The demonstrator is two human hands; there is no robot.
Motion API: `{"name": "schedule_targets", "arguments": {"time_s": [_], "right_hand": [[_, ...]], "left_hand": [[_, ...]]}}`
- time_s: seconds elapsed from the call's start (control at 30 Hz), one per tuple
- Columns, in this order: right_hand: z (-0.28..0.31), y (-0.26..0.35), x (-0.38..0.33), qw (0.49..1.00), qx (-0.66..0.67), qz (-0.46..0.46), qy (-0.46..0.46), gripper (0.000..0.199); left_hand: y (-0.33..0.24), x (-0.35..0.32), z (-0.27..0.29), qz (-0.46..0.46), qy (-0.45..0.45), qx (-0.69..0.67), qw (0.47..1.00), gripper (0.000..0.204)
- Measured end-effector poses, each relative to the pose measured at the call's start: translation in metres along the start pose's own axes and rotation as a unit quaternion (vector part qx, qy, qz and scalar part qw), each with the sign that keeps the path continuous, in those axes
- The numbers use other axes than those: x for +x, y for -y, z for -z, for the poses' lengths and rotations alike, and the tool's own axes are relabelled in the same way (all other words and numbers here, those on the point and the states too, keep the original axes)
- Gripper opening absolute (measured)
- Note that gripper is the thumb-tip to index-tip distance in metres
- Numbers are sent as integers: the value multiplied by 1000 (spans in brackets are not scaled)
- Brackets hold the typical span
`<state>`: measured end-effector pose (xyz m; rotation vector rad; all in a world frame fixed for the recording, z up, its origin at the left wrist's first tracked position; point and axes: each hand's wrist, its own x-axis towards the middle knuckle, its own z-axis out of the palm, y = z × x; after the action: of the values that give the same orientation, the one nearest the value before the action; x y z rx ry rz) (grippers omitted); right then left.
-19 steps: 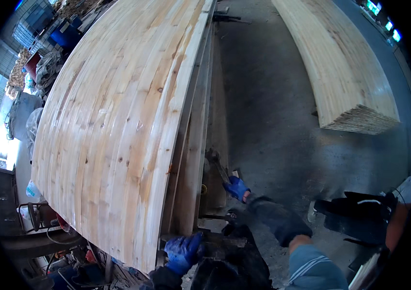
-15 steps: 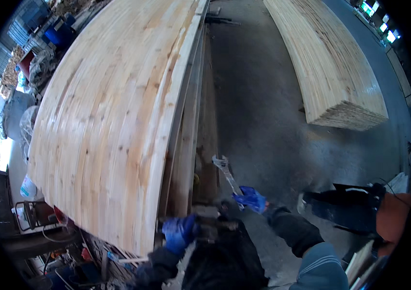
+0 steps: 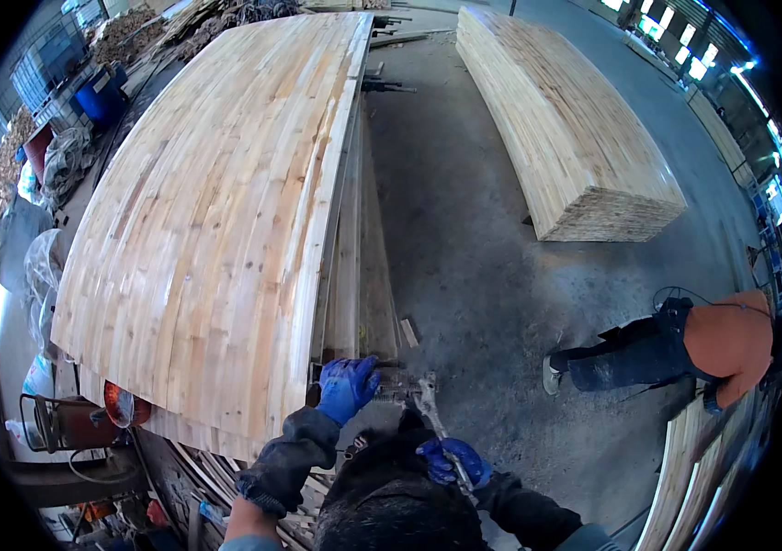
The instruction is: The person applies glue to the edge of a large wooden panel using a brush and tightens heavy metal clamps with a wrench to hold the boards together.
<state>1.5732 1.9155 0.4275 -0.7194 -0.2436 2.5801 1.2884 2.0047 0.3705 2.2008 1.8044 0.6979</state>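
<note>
Wrench point(image 3: 437, 422) at lower centre of frame, right hand point(image 3: 454, 462) closed round its handle, head pointing up-frame. Left hand point(image 3: 347, 389) by the near right corner of the panel point(image 3: 212, 220), left of centre; cannot tell whether it grips anything. Board stack point(image 3: 566, 138) upper right; co-worker point(image 3: 727, 342) bending at right edge.

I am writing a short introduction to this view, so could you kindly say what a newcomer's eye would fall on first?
Probably the broad panel of pale wooden strips, filling much of the left side. Next might come the long wooden stack at upper right, then the blue-gloved left hand by the panel's near right corner and right hand gripping a long wrench at bottom centre.
</note>
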Motion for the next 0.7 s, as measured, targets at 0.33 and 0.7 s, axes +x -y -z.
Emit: {"name": "schedule_targets", "arguments": {"time_s": [0.33, 0.7], "right_hand": [[6, -37, 56, 995, -43, -7, -94, 38], [-48, -10, 61, 973, -23, -12, -229, 34]], "left_hand": [[2, -5, 5, -14, 13, -11, 1000, 28], [3, -6, 7, -36, 29, -8, 999, 27]]}}
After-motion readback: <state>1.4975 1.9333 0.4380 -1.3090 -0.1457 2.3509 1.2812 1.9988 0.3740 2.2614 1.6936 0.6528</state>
